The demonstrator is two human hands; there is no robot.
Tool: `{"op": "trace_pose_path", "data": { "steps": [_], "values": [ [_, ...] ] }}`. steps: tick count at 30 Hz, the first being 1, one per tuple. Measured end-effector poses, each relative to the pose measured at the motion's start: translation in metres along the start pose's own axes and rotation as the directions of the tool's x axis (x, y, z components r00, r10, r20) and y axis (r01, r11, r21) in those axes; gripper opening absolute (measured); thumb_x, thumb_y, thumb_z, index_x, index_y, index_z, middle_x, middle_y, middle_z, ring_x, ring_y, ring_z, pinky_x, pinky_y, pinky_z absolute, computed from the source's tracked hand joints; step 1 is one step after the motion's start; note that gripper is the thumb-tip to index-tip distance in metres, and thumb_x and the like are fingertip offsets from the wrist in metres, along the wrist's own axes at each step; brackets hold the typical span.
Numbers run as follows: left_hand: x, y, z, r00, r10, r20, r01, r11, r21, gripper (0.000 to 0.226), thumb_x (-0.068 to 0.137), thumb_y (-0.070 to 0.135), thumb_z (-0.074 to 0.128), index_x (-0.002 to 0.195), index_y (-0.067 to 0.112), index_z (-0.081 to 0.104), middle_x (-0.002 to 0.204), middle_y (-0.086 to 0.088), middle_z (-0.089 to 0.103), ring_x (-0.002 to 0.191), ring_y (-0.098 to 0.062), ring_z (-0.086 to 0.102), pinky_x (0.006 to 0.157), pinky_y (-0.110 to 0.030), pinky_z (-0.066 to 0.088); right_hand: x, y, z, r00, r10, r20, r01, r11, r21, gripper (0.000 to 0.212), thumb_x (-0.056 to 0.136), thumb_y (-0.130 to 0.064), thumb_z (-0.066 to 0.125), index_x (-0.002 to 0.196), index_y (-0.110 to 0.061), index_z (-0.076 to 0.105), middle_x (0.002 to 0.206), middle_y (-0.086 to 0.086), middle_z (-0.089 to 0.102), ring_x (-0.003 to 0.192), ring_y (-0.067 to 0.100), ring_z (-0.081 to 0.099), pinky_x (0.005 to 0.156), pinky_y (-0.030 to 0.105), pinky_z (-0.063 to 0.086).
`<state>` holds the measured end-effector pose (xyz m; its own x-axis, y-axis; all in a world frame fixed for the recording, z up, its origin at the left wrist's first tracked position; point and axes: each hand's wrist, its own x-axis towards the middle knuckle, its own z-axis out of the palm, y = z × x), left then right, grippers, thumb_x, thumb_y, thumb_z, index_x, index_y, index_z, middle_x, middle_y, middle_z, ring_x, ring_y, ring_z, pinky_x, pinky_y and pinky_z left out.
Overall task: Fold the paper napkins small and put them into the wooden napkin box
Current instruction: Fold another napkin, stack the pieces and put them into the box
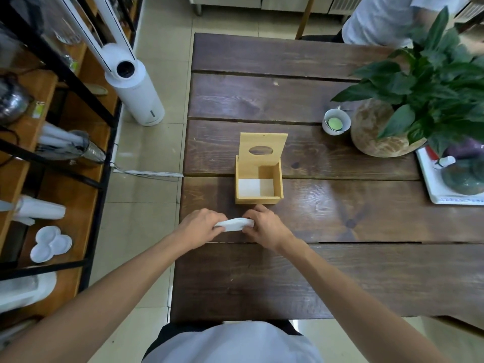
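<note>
A light wooden napkin box (277,184) stands on the dark wooden table (340,218), its lid with an oval slot (262,146) tipped up at the back. A white folded napkin (251,187) lies flat inside it on the left side. Just in front of the box, my left hand (200,226) and my right hand (264,225) both pinch a white paper napkin (234,223), which bows upward between them above the table. My fingers hide its two ends.
A potted plant (419,100) in a round pot and a white cup (336,121) stand at the back right, beside a white tray (432,189). A white tower fan (133,82) and shelves (52,142) are at the left. Another person (387,19) sits across the table.
</note>
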<state>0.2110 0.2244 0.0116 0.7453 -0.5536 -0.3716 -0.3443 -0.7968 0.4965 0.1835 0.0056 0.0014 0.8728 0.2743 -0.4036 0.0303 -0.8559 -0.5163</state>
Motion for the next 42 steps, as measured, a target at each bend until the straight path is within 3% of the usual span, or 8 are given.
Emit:
{"op": "trace_pose_path", "data": {
  "steps": [8, 13, 19, 25, 28, 32, 39, 42],
  "values": [
    [-0.001, 0.005, -0.016, 0.999, 0.044, -0.011, -0.045, 0.992, -0.120, 0.015, 0.094, 0.020, 0.068, 0.107, 0.022, 0.077, 0.096, 0.008, 0.075, 0.079, -0.006, 0.063, 0.068, -0.018, 0.040, -0.027, 0.005, -0.028, 0.993, -0.051, -0.102, 0.056, 0.998, 0.041, 0.019, 0.094, -0.033, 0.068, 0.110, -0.027, 0.075, 0.106, -0.008, 0.071, 0.092, 0.012, 0.065, 0.076, 0.035, 0.059],
    [0.001, 0.017, -0.043, 0.997, 0.072, -0.041, -0.081, 0.952, -0.295, 0.016, 0.091, 0.020, 0.072, 0.105, 0.024, 0.079, 0.091, 0.019, 0.073, 0.081, -0.001, 0.067, 0.072, -0.015, 0.049, -0.051, 0.002, -0.070, 0.990, -0.076, -0.120, 0.111, 0.940, 0.324, 0.019, 0.094, -0.023, 0.070, 0.112, -0.025, 0.077, 0.102, -0.029, 0.070, 0.090, -0.005, 0.069, 0.082, 0.015, 0.055],
    [0.018, 0.030, -0.060, 0.993, -0.020, -0.116, -0.040, 0.869, -0.493, 0.007, 0.089, 0.024, 0.074, 0.095, 0.024, 0.078, 0.076, 0.006, 0.075, 0.071, -0.008, 0.072, 0.077, -0.035, 0.057, -0.054, 0.013, -0.098, 0.920, -0.018, -0.391, 0.159, 0.930, 0.333, 0.013, 0.088, -0.021, 0.077, 0.101, -0.018, 0.080, 0.097, -0.017, 0.075, 0.086, -0.005, 0.072, 0.080, 0.018, 0.059],
    [0.037, 0.043, -0.060, 0.985, -0.104, -0.140, -0.016, 0.745, -0.667, 0.009, 0.090, 0.021, 0.074, 0.087, 0.029, 0.077, 0.077, 0.010, 0.075, 0.071, -0.006, 0.067, 0.070, -0.024, 0.050, -0.044, 0.020, -0.110, 0.886, 0.072, -0.459, 0.130, 0.910, 0.393, 0.014, 0.087, -0.021, 0.078, 0.101, -0.019, 0.081, 0.090, -0.015, 0.077, 0.078, -0.005, 0.072, 0.075, 0.019, 0.057],
    [0.046, 0.040, -0.051, 0.954, -0.213, -0.212, 0.019, 0.747, -0.665, 0.009, 0.089, 0.026, 0.075, 0.098, 0.028, 0.075, 0.095, 0.013, 0.075, 0.083, -0.006, 0.067, 0.074, -0.021, 0.047, -0.034, 0.027, -0.115, 0.893, 0.208, -0.399, 0.039, 0.848, 0.529, 0.016, 0.087, -0.024, 0.077, 0.103, -0.023, 0.081, 0.096, -0.013, 0.078, 0.085, 0.002, 0.073, 0.081, 0.034, 0.060],
    [0.050, 0.026, -0.035, 0.934, -0.247, -0.260, 0.074, 0.842, -0.534, 0.047, 0.090, 0.029, 0.074, 0.135, 0.031, 0.060, 0.136, 0.012, 0.055, 0.101, -0.007, 0.060, 0.088, -0.021, 0.047, -0.015, 0.033, -0.121, 0.879, 0.365, -0.308, -0.062, 0.726, 0.685, 0.014, 0.090, -0.020, 0.072, 0.096, -0.029, 0.079, 0.093, -0.011, 0.079, 0.089, 0.008, 0.075, 0.084, 0.044, 0.062],
    [0.048, 0.029, -0.026, 0.942, -0.279, -0.186, 0.119, 0.798, -0.591, 0.059, 0.096, 0.026, 0.065, 0.150, 0.036, 0.042, 0.156, 0.016, 0.036, 0.102, 0.001, 0.063, 0.087, -0.010, 0.041, 0.023, 0.022, -0.108, 0.876, 0.425, -0.229, -0.254, 0.809, 0.530, 0.019, 0.092, -0.023, 0.069, 0.109, -0.018, 0.077, 0.098, -0.002, 0.078, 0.085, 0.011, 0.073, 0.076, 0.041, 0.064],
    [0.048, 0.029, -0.023, 0.943, -0.282, -0.175, 0.110, 0.763, -0.637, 0.060, 0.097, 0.023, 0.065, 0.150, 0.037, 0.041, 0.158, 0.017, 0.033, 0.101, 0.005, 0.062, 0.083, -0.010, 0.049, 0.033, 0.015, -0.101, 0.879, 0.419, -0.230, -0.289, 0.849, 0.442, 0.021, 0.092, -0.024, 0.068, 0.109, -0.017, 0.077, 0.102, 0.002, 0.078, 0.089, 0.017, 0.072, 0.078, 0.043, 0.063]
  ]
}}
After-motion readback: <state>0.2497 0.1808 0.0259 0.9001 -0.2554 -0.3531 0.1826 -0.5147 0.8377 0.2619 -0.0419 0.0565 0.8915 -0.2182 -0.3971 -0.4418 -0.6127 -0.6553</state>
